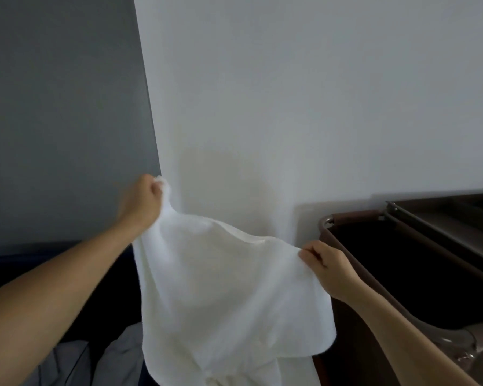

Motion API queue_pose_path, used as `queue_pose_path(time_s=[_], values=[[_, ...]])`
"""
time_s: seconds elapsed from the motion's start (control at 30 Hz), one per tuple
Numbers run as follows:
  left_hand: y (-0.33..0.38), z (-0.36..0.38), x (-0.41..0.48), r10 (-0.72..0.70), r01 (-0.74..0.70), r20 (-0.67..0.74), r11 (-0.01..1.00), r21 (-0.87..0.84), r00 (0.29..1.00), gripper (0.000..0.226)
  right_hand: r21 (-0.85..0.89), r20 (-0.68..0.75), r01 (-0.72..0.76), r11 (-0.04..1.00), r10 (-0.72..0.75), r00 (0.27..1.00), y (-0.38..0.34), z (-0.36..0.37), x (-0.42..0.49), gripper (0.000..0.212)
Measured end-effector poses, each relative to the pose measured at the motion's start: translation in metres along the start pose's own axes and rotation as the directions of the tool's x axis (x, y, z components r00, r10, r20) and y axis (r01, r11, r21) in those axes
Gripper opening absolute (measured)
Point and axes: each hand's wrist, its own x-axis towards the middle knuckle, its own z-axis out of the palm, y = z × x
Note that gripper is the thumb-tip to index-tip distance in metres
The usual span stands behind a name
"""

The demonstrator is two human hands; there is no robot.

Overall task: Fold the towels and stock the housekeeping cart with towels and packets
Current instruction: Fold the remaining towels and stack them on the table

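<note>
Head view | left hand [141, 200] raised, grip pinching towel [226, 288] corner | right hand [325, 267] lower, pinching opposite corner

The cart [354, 214] stands at the right, brown-framed, with a rounded metal corner at its far left. Inside the frame is a dark bag [402, 274], open at the top; its contents cannot be made out. A flat top [457, 227] adjoins it at the far right. At the near left, a dark blue surface [17, 257] carries crumpled grey cloth [117, 358].
</note>
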Motion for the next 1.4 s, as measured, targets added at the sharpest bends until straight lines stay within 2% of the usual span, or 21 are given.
queue_pose_path(time_s=[0.07,0.1,0.13,0.17,0.2,0.23,0.33,0.43,0.53,0.6,0.7,0.77,0.87,0.93,1.07,1.23,1.3,1.4], values=[[0.032,0.016,-0.032,0.11,-0.106,0.167,0.994,-0.03,0.98,0.024,-0.027,0.005,0.097,0.995,-0.097,0.995,-0.024,0.004,0.01,0.022],[0.048,0.022,-0.05,0.201,-0.18,0.275,0.979,-0.097,0.94,0.032,-0.031,0.005,0.144,0.989,-0.144,0.99,-0.037,0.006,0.013,0.019],[0.062,0.026,-0.069,0.325,-0.265,0.392,0.943,-0.201,0.861,0.041,-0.04,0.008,0.19,0.981,-0.19,0.982,-0.048,0.008,0.017,0.015],[0.074,0.03,-0.086,0.443,-0.321,0.492,0.893,-0.316,0.749,0.047,-0.053,0.018,0.231,0.972,-0.23,0.973,-0.058,0.009,0.02,0.012],[0.083,0.032,-0.099,0.523,-0.333,0.547,0.848,-0.412,0.654,0.047,-0.064,0.034,0.26,0.964,-0.258,0.966,-0.065,0.01,0.022,0.011],[0.088,0.034,-0.107,0.549,-0.305,0.565,0.828,-0.471,0.616,0.043,-0.071,0.047,0.274,0.959,-0.271,0.961,-0.069,0.009,0.023,0.011],[0.092,0.032,-0.109,0.498,-0.152,0.612,0.836,-0.527,0.614,0.033,-0.046,0.044,0.242,0.969,-0.24,0.97,-0.072,0.002,0.024,0.011],[0.089,0.03,-0.107,0.518,-0.206,0.647,0.843,-0.497,0.56,0.03,0.028,0.057,0.211,0.977,-0.212,0.976,-0.076,0.003,0.019,0.012],[0.087,0.027,-0.097,0.517,-0.301,0.62,0.853,-0.426,0.59,0.029,0.136,0.046,0.155,0.978,-0.163,0.986,-0.077,0.009,0.013,0.013],[0.085,0.023,-0.081,0.511,-0.337,0.503,0.853,-0.4,0.697,0.018,0.18,0.031,0.102,0.978,-0.11,0.993,-0.072,0.007,0.01,0.016],[0.084,0.009,-0.047,0.391,-0.286,0.221,0.875,-0.39,0.894,0.016,0.164,0.033,0.059,0.985,-0.066,0.997,-0.063,0.001,0.009,0.009],[0.084,0.0,-0.024,0.298,-0.241,0.102,0.895,-0.376,0.949,0.019,0.15,0.048,0.064,0.987,-0.072,0.996,-0.06,-0.001,0.01,0.006],[0.077,-0.008,0.0,0.222,-0.204,0.026,0.93,-0.306,0.975,0.019,0.087,0.077,0.072,0.994,-0.079,0.994,-0.054,-0.002,0.009,0.005],[0.067,-0.006,0.004,0.194,-0.179,0.029,0.944,-0.277,0.981,0.019,0.067,0.037,0.069,0.995,-0.072,0.997,-0.046,-0.004,0.006,0.008],[0.042,0.009,0.0,0.134,-0.104,0.115,0.966,-0.238,0.984,0.021,0.146,-0.109,0.057,0.988,-0.041,0.993,-0.038,-0.008,-0.002,0.01],[0.023,0.023,-0.017,0.099,-0.039,0.225,0.965,-0.258,0.969,0.027,0.226,-0.166,-0.017,0.974,0.056,0.985,-0.034,-0.011,-0.007,0.013],[0.017,0.026,-0.026,0.109,-0.042,0.264,0.968,-0.247,0.958,0.027,0.341,-0.171,-0.093,0.936,0.159,0.972,-0.029,-0.017,-0.008,0.014],[0.013,0.028,-0.036,0.07,0.005,0.289,0.968,-0.25,0.955,0.034,0.604,-0.123,-0.188,0.775,0.323,0.938,-0.024,-0.027,-0.009,0.013]])
